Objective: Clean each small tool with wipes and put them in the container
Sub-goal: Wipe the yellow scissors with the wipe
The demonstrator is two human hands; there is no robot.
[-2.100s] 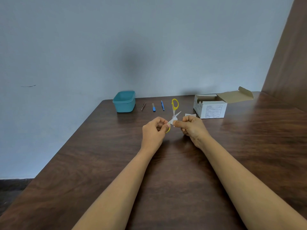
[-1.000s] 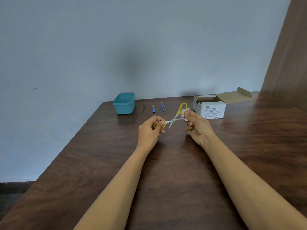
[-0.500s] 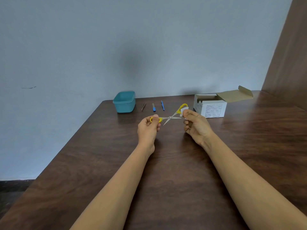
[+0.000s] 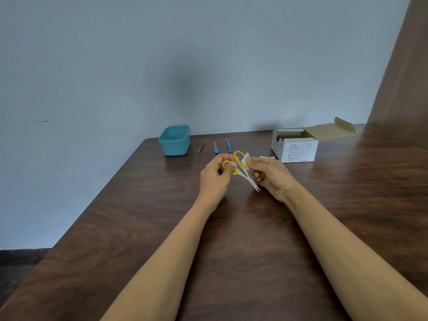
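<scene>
Left hand: the left hand (image 4: 214, 176) has its fingers curled, pinching one yellow handle loop of the small scissors (image 4: 249, 180).
Right hand: the right hand (image 4: 272, 178) pinches a white wipe (image 4: 245, 159) between thumb and forefinger, pressed near the other handle loop; its remaining fingers are loosely curled.
Scissors: held in the air above the table (image 4: 231, 228), between the two hands, blades nearly together, tips pointing down and toward the person, close to the right palm.
Step, as I read it: wiping down the scissors; they look like the first tool being cleaned, and I cannot see into the container from here.
Risk, the points: those tips sit just beside the right hand, so a slip along the metal could prick it.
Risk, the grip: one loop in a light pinch lets the scissors swing or drop when the wipe drags.
Risk, the wipe: it is small and could fold away or tear on the edge, leaving patches uncleaned.
Container: the teal plastic tub (image 4: 174, 148) stands at the far edge, well apart from the hands.
Waiting tools: tweezers (image 4: 201, 147), a short blue-handled tool (image 4: 216, 149) and a longer blue tool (image 4: 228, 145) lie in a row beside the tub.
In the way: that row lies near the path to the tub; a low reach could knock them.
Also there: an open cardboard box (image 4: 298, 151) and a white scrap (image 4: 264, 157) near it.
</scene>
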